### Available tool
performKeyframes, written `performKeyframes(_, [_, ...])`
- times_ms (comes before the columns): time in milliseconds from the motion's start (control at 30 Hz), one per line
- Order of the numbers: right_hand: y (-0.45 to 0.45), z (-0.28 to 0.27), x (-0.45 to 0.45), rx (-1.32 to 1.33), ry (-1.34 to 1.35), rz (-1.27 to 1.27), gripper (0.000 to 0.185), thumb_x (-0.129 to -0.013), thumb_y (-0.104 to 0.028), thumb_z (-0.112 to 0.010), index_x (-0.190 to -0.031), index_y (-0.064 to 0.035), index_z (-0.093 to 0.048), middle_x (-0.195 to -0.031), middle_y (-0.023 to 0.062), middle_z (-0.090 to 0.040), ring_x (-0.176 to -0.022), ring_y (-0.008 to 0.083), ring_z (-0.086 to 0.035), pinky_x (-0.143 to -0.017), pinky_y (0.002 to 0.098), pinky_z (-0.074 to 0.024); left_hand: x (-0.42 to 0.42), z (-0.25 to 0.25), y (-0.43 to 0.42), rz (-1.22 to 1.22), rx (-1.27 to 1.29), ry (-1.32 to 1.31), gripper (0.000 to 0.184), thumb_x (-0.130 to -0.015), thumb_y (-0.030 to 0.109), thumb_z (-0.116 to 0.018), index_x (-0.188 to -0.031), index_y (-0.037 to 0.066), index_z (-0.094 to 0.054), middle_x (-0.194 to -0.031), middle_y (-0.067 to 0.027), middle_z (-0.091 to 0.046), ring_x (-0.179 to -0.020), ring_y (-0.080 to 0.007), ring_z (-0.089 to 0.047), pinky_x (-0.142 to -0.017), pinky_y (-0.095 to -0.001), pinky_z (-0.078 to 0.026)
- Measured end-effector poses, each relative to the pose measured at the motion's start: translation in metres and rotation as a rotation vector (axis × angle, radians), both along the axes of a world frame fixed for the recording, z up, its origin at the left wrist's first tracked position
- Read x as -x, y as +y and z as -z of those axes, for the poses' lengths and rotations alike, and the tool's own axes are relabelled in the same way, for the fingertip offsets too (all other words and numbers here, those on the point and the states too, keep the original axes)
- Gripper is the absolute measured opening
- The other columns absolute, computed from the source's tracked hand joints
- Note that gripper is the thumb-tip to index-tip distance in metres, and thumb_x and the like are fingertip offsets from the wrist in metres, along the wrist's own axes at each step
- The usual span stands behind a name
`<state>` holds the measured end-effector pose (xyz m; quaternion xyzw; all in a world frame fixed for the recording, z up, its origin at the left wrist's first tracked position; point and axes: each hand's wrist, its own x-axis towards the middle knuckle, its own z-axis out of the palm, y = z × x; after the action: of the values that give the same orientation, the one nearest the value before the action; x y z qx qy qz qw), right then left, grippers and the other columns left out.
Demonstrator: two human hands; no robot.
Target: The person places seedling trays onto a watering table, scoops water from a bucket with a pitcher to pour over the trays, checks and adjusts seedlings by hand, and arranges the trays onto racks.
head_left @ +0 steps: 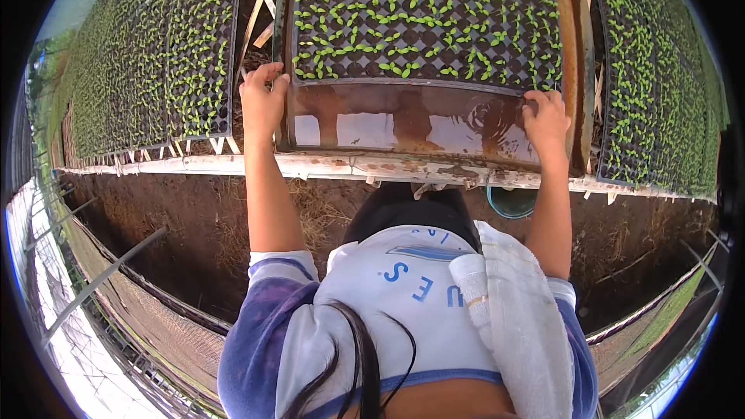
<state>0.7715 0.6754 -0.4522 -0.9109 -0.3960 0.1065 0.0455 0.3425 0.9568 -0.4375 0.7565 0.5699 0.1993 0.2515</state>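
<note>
A black seedling tray [411,85] full of small green seedlings sits in a shallow basin [434,157] of brown water, toward its far side. At the basin's left rim is my left hand [262,105], with thumb and bent fingers apart and nothing visible between them. It is close to the tray's near left corner but looks separate from it. My right hand [548,120] has its fingers curled at the tray's near right corner, fingertips against the edge. Ripples spread on the water [466,120] beside it. The undersides of the right fingers are hidden.
More seedling trays stand on the left [167,70] and right [648,85] on slatted supports. A pale rail [334,164] runs along the bench front. Below it, a round teal-rimmed container [512,202] stands near bare soil. A white towel [528,310] hangs over my front.
</note>
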Motion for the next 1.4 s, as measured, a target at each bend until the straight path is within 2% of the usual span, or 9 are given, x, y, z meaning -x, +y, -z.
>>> performKeyframes(167, [0.01,0.053,-0.144,-0.247,-0.041,0.112,0.042,-0.092,-0.02,-0.064,-0.132,-0.0114,-0.061,-0.122,0.0169,-0.064,-0.111,0.0373,-0.063,-0.094,0.0436,-0.051,-0.005,0.044,0.056,-0.118,0.196,-0.126,0.033,-0.094,0.015,-0.06,-0.124,0.002,-0.067,-0.109,-0.0192,-0.072,-0.1,-0.0298,-0.07,-0.091,-0.0386,-0.053])
performKeyframes(267, [0.038,0.059,-0.174,-0.353,0.101,0.197,0.045,-0.097,-0.017,-0.056,-0.14,-0.0058,-0.055,-0.102,0.0101,-0.066,-0.098,0.0234,-0.065,-0.084,0.0359,-0.0508,-0.022,0.079,0.094,-0.102,0.106,-0.114,0.034,-0.093,0.008,-0.057,-0.124,-0.003,-0.065,-0.103,-0.0113,-0.071,-0.092,-0.017,-0.066,-0.086,-0.0298,-0.05])
performKeyframes(400, [0.063,0.063,-0.187,-0.313,0.668,0.537,0.045,-0.101,-0.013,-0.044,-0.145,-0.0123,-0.052,-0.1,0.0002,-0.063,-0.081,0.0135,-0.055,-0.073,0.0297,-0.0437,-0.063,0.055,0.098,-0.021,0.216,0.092,0.042,-0.088,0.006,-0.045,-0.124,-0.005,-0.064,-0.12,-0.0327,-0.065,-0.116,-0.044,-0.062,-0.099,-0.0447,-0.048])
performKeyframes(667, [0.07,0.057,-0.184,-0.287,0.737,0.616,0.038,-0.1,-0.016,-0.053,-0.138,-0.0173,-0.059,-0.1,-0.0064,-0.06,-0.083,0.0077,-0.049,-0.078,0.0288,-0.0372,-0.056,0.077,0.137,-0.086,0.348,0.079,0.042,-0.085,0.008,-0.056,-0.125,0.001,-0.066,-0.118,-0.0269,-0.068,-0.111,-0.0397,-0.066,-0.092,-0.0445,-0.052])
performKeyframes(733, [0.069,0.064,-0.19,-0.235,0.739,0.59,0.039,-0.098,-0.02,-0.059,-0.137,-0.0146,-0.06,-0.102,0.0003,-0.064,-0.091,0.0116,-0.057,-0.081,0.0328,-0.0435,-0.061,0.064,0.126,-0.003,0.221,0.259,0.042,-0.084,0.01,-0.058,-0.125,0.002,-0.066,-0.119,-0.0269,-0.067,-0.111,-0.0409,-0.065,-0.094,-0.0451,-0.051])
performKeyframes(833, [0.078,0.065,-0.175,-0.258,0.039,0.307,0.048,-0.087,-0.025,-0.07,-0.131,-0.0092,-0.063,-0.127,0.0182,-0.062,-0.122,0.0374,-0.056,-0.105,0.0434,-0.0443,-0.089,0.043,0.081,0.071,-0.199,0.221,0.041,-0.085,0.017,-0.069,-0.126,0.011,-0.065,-0.117,-0.0161,-0.068,-0.111,-0.0342,-0.064,-0.096,-0.0451,-0.049])
performKeyframes(933, [0.099,0.027,-0.102,-0.5,-0.016,0.069,0.031,-0.088,-0.021,-0.068,-0.119,-0.0172,-0.067,-0.119,0.0156,-0.061,-0.118,0.0351,-0.056,-0.1,0.0469,-0.0454,-0.16,0.023,0.029,0.422,-0.145,-0.025,0.018,-0.082,0.016,-0.072,-0.099,0.017,-0.076,-0.105,-0.0068,-0.068,-0.108,-0.036,-0.056,-0.098,-0.047,-0.044])
performKeyframes(1100, [0.139,0.008,0.026,-0.36,0.147,-0.364,0.024,-0.088,-0.004,-0.062,-0.099,-0.0215,-0.075,-0.112,0.0042,-0.058,-0.114,0.0263,-0.052,-0.095,0.0466,-0.039,-0.232,0.052,0.008,0.543,-0.148,0.265,0.018,-0.08,0.023,-0.076,-0.098,0.019,-0.079,-0.108,-0.0066,-0.067,-0.11,-0.0356,-0.055,-0.096,-0.0503,-0.045])
performKeyframes(1400, [0.176,0.032,0.055,-0.194,-0.001,-0.451,0.036,-0.09,-0.007,-0.057,-0.117,-0.022,-0.077,-0.11,0.0038,-0.055,-0.114,0.022,-0.049,-0.094,0.0409,-0.0342,-0.253,0.069,0.03,0.474,-0.106,0.26,0.024,-0.078,0.029,-0.079,-0.102,0.025,-0.077,-0.112,-0.0056,-0.066,-0.115,-0.0361,-0.053,-0.096,-0.0518,-0.046])
